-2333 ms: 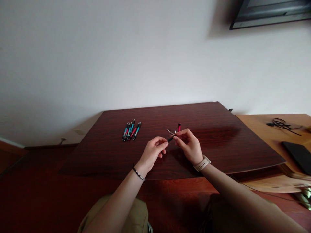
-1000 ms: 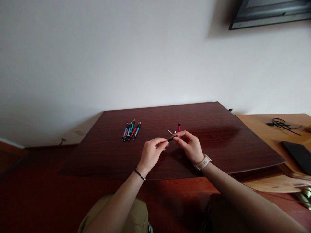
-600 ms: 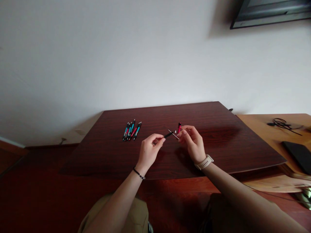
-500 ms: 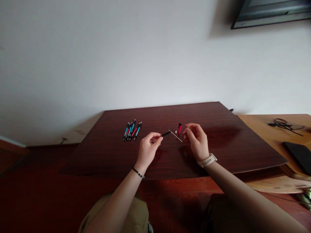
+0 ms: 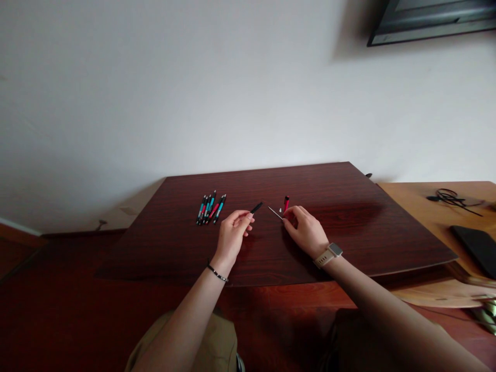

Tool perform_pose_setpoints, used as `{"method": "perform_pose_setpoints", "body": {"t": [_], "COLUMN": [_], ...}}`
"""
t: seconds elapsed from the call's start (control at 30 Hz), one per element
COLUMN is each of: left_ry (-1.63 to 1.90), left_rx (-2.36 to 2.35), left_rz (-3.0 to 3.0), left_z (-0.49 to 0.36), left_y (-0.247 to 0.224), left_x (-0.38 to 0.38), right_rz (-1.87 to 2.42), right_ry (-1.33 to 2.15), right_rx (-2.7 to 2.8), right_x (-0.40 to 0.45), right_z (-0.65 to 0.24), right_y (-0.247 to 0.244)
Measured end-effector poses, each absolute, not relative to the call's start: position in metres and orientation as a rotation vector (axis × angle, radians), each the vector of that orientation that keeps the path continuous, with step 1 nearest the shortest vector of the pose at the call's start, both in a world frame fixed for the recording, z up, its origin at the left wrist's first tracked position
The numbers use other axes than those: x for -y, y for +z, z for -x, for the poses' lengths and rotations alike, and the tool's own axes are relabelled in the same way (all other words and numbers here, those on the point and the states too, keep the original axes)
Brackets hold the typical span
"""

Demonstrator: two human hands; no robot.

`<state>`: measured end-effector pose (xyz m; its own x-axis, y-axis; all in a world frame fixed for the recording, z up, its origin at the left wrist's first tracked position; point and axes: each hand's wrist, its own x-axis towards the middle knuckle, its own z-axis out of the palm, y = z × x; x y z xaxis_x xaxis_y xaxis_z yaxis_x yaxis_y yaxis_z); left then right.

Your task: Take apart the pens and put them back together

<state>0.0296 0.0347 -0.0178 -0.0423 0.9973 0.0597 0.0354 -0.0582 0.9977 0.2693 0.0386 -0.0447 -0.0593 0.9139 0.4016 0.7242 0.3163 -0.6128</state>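
Observation:
A black pen part [image 5: 256, 207], like the lower half of a pen barrel, is pinched in my left hand [image 5: 233, 232] and points up to the right. My right hand [image 5: 307, 230] has its thumb and fingers closed at the near end of a thin pen refill [image 5: 275, 212], whose tip points toward the upper left. Just beyond the right fingers lies a pink pen barrel [image 5: 286, 202] with a black end, partly hidden by the hand. A tiny white piece [image 5: 280, 210] rests beside it.
Several blue and pink pens [image 5: 211, 207] lie grouped at the left of the dark wooden table [image 5: 248, 181]. On a lighter desk at right are a coiled black cable [image 5: 451, 198] and a flat black device [image 5: 475, 247]. A screen [image 5: 434, 23] hangs on the wall.
My right hand has moved left and down onto the refill's near end and closed on it. My left hand has shifted slightly left, tilting the black pen part more upward.

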Motion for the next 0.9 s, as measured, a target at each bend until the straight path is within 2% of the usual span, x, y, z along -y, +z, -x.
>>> {"method": "perform_pose_setpoints", "body": {"t": [0.23, 0.53, 0.7, 0.9], "left_ry": [1.284, 1.319, 1.308, 1.291], "left_rx": [-1.216, -1.221, -1.253, -1.3], "left_rz": [-1.217, -1.154, -1.175, -1.271], "left_z": [-0.027, -0.018, -0.012, -0.007], "left_y": [-0.018, -0.017, -0.02, -0.025], "left_x": [-0.036, -0.04, -0.043, -0.045], "right_rz": [1.611, 1.495, 1.457, 1.195], "right_ry": [0.204, 0.044, 0.265, 0.487], "right_rx": [2.007, 2.261, 2.098, 1.726], "right_x": [-0.044, -0.048, -0.048, -0.036], "right_z": [-0.279, -0.278, -0.278, -0.278], "right_y": [-0.052, -0.054, -0.051, -0.024]}}
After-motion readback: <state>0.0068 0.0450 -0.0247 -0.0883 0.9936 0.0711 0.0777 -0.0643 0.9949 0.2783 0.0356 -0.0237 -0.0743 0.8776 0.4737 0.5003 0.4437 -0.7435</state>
